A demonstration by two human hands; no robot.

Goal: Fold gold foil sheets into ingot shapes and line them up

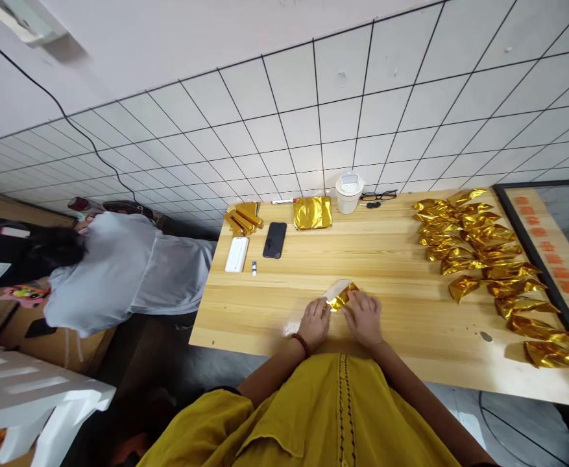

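A partly folded sheet of gold foil paper (342,298) lies on the wooden table in front of me, with its pale side showing at the upper left. My left hand (314,321) has its bent fingers on the paper's left edge. At the right edge my right hand (364,318) grips the paper with its fingers and thumb. Finished-looking gold foil ingot shapes (501,251) stand in rows on the right. A stack of flat gold foil sheets (312,213) and a bundle of narrow folded foil pieces (244,218) lie toward the back.
Near the wall are a white lidded cup (349,194), glasses (379,195) and a marker (283,202). A black phone (275,240), white power bank (237,254) and small blue-white item (254,268) lie left. A person in grey (119,266) leans over farther left.
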